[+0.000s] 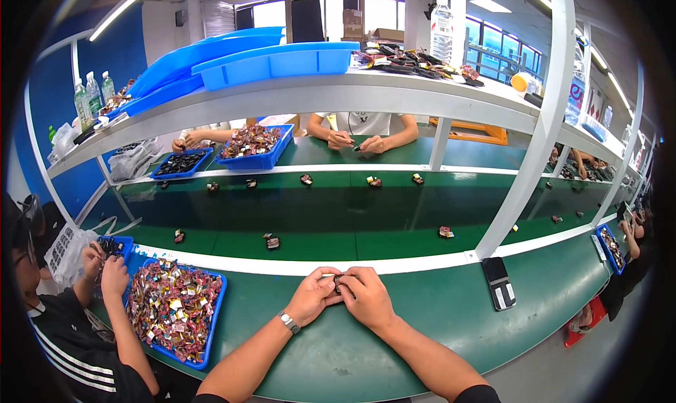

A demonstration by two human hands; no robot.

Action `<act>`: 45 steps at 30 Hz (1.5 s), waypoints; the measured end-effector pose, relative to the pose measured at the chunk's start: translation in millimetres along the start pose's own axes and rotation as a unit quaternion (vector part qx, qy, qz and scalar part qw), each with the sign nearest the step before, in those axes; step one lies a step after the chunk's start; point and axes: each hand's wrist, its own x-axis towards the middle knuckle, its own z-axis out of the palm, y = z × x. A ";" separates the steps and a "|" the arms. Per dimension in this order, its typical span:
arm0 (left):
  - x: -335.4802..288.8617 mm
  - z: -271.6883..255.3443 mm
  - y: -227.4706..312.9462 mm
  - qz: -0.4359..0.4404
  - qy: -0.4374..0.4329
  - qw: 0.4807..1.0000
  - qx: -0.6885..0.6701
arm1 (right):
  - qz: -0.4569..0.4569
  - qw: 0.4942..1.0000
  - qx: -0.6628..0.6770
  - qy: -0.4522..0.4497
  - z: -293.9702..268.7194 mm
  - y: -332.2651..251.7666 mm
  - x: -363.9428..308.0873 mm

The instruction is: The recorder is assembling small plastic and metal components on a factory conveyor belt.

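Observation:
In the middle of the view, just short of the white rail, my two hands meet over the green bench (394,311). Both have their fingers closed on a small dark part (337,284), mostly covered by the fingertips, so its kind does not show. My left hand (310,295) pinches it from the left, a metal-banded watch on that wrist. From the other side, the bent fingers of my right hand (366,297) press against it. A blue tray (220,311) heaped with small red, yellow and white wired pieces stands to the left of my left forearm.
Beyond the white rail (380,265), a dark green belt carries several small parts, one being (446,232). A black case (498,283) lies right of my hands, near a slanted white post (524,149). Co-workers sit at left, opposite and far right. Blue bins (274,61) rest on the overhead shelf.

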 end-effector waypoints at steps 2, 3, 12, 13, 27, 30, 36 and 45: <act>0.0 0.8 0.3 0.002 0.001 1.000 0.009 | -0.002 1.000 -0.003 0.002 0.1 -0.2 0.0; -0.2 0.7 -0.2 0.001 0.001 1.000 0.009 | -0.002 1.000 -0.003 0.002 0.4 -0.7 -0.2; 0.4 7.3 -2.5 0.005 0.033 0.999 0.038 | 0.020 1.000 -0.016 0.003 3.6 -1.4 -1.4; 0.1 6.3 -4.1 0.020 0.053 0.997 0.058 | 0.030 0.999 0.022 -0.006 1.8 -1.8 -0.6; 0.3 9.5 -8.2 0.098 0.067 0.973 0.199 | 0.248 0.946 0.207 -0.016 2.4 1.9 -4.5; 1.0 9.9 -8.8 0.102 0.063 0.968 0.221 | 0.218 0.954 0.206 -0.017 0.8 1.7 -4.9; 0.6 5.5 -10.5 0.104 0.061 0.968 0.218 | 0.216 0.955 0.200 -0.019 4.5 2.5 -4.5; 1.1 13.5 -6.6 0.209 0.181 0.886 0.372 | 0.353 0.922 0.120 0.101 10.7 105.9 23.6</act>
